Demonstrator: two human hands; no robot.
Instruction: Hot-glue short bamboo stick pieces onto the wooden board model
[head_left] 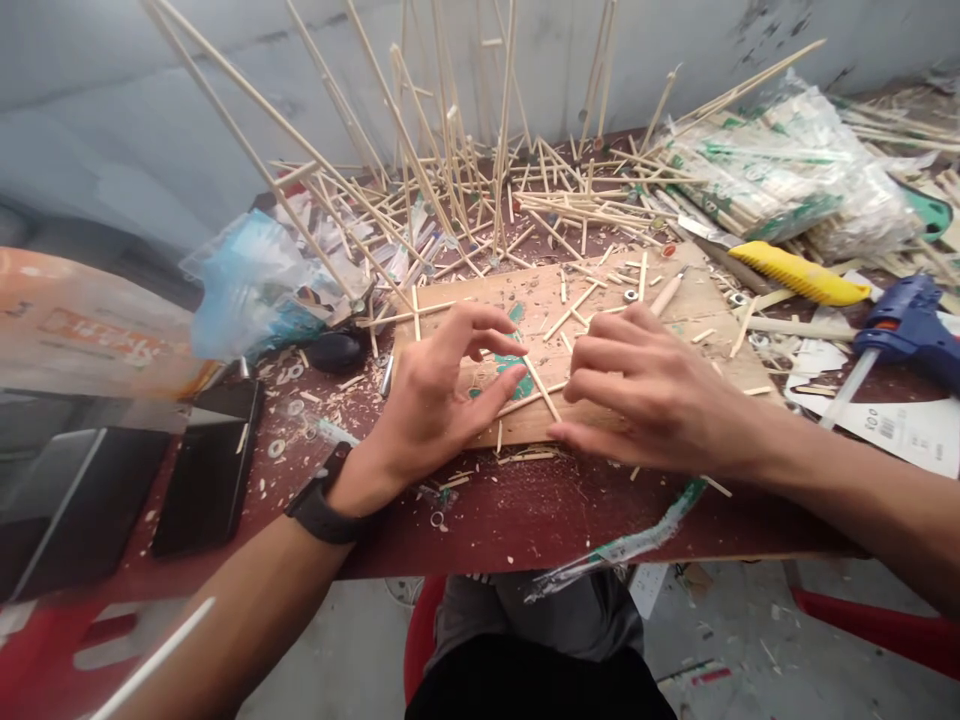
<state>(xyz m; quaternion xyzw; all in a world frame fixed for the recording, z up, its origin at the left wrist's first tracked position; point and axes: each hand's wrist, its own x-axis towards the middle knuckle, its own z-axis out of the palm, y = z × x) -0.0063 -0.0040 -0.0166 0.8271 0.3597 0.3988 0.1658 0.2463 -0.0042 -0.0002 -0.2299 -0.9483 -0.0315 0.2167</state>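
We hold both hands over a wooden board [697,300] lying on the dark red counter [480,535], with a thin pale stick [541,388] lying slantwise between them near the board's front edge. Our left hand [442,385], with a black watch [322,505] on the wrist, has its fingers bent and parted from the thumb, leaving a visible gap beside the stick's upper end. Our right hand [637,390] is loosely curled, its thumb beside the lower end; we cannot tell whether its fingers grip anything, as their undersides are hidden. The slanting stick crosses another piece that runs toward our right fingers, and more cut pieces are scattered over the board. Behind it we see a heap of sticks [577,205], with long ones rising in front of the grey wall. On our right, a yellow-handled cutter [799,270] lies near a clear plastic bag [795,170] filled with sticks, and a blue glue gun [904,320] is beside a white card [900,425]. On our left are a blue plastic bag [247,270] and a black phone [206,480], while a torn wrapper [637,540] lies at the counter's front edge.
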